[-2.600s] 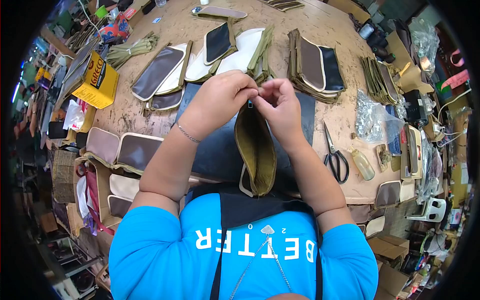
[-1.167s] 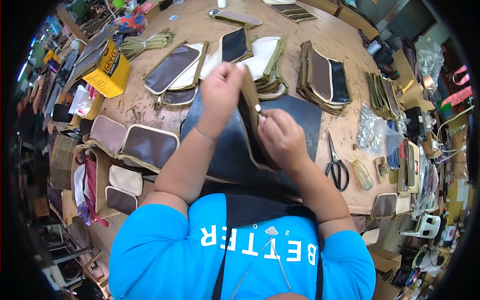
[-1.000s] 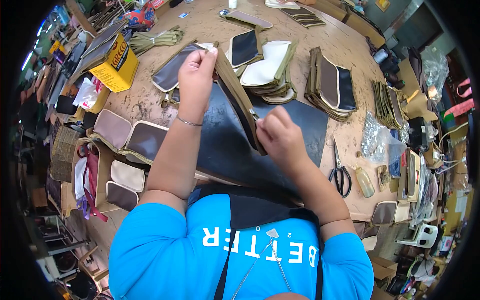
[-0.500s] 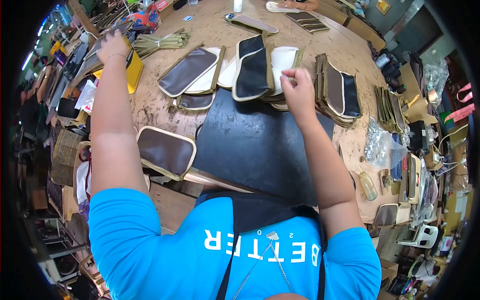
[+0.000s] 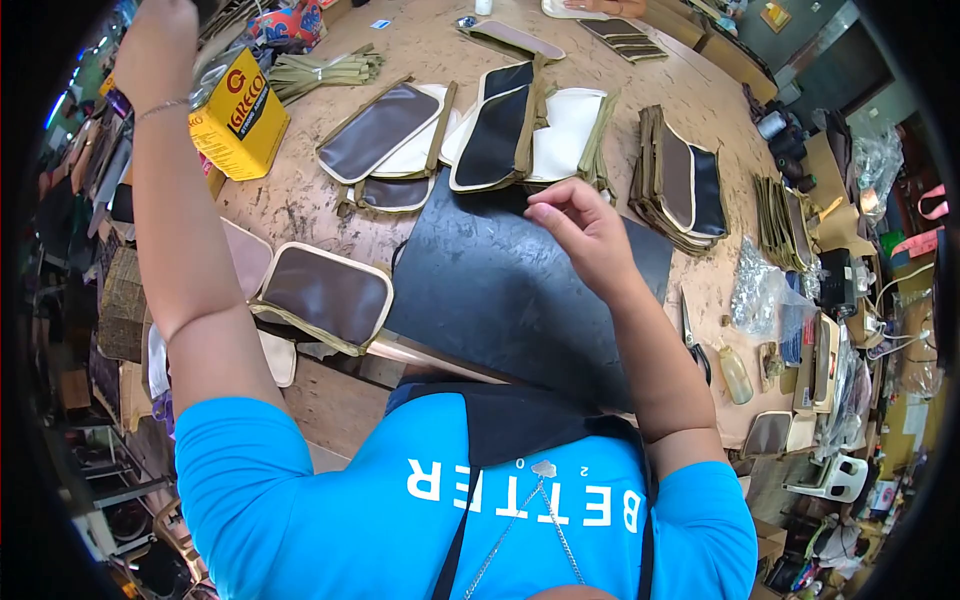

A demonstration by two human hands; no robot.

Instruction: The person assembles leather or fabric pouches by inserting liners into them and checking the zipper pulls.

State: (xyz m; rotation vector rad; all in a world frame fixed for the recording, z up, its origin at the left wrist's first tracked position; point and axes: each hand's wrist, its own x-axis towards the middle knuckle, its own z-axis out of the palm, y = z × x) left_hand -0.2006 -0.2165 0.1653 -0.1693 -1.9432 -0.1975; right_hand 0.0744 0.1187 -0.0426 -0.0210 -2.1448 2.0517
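My left hand [image 5: 158,50] reaches up to the top left edge of the view, past a yellow can [image 5: 242,115] on the table. Its fingers are mostly hidden, and a dark thing beside them is too cut off to name. My right hand [image 5: 590,238] hovers over a black mat [image 5: 500,285], fingers curled in and thumb close to the index finger; nothing shows in them. Just beyond lies a stack of black panels with pale piping [image 5: 492,140], next to a white panel [image 5: 568,125]. A brown panel stack [image 5: 383,132] lies to its left.
More piped panels [image 5: 678,180] are stacked at right. Another brown panel [image 5: 330,290] rests at the near left table edge. Scissors [image 5: 692,335] and a bottle [image 5: 735,373] lie at right. A bundle of olive strips [image 5: 325,70] is behind the can. Another person's hand [image 5: 595,6] is at the far edge.
My left hand has moved up and left, off the yellow can, which now shows more fully. My right hand has come down toward me from the white panel to above the mat.
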